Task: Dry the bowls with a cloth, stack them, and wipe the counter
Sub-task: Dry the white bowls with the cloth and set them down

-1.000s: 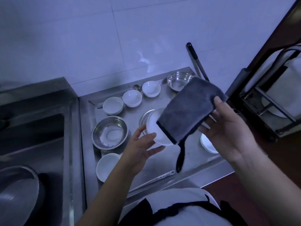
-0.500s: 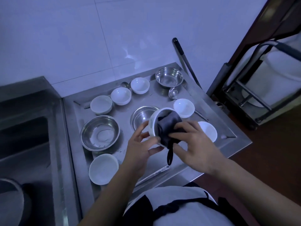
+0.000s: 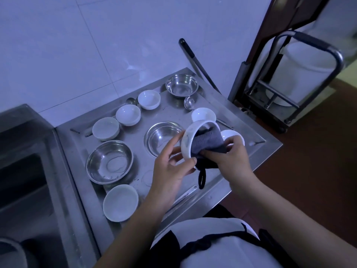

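Note:
My left hand (image 3: 170, 169) grips a white bowl (image 3: 187, 142) by its outer wall, tilted on its side with the mouth facing right, above the steel counter (image 3: 210, 192). My right hand (image 3: 231, 157) presses a grey cloth (image 3: 207, 142) into the bowl; the cloth's dark loop (image 3: 201, 178) hangs below. Several other white bowls stand on the counter: three in a row at the back left (image 3: 128, 115), one at the front left (image 3: 120, 202), two to the right, one (image 3: 203, 114) partly behind the held bowl. Steel bowls sit at left (image 3: 109, 161), middle (image 3: 162, 137) and back right (image 3: 182, 85).
A deep sink (image 3: 23, 180) lies to the left of the counter. A small ladle (image 3: 189, 102) rests near the back right steel bowl. A dark-handled pole (image 3: 197, 62) leans on the tiled wall. A metal trolley (image 3: 301, 78) with a white bucket stands on the right.
The cloth was held spread out in front of the bowl; it has since been pushed inside. The bowl has tilted more onto its side, and the cloth now fills it.

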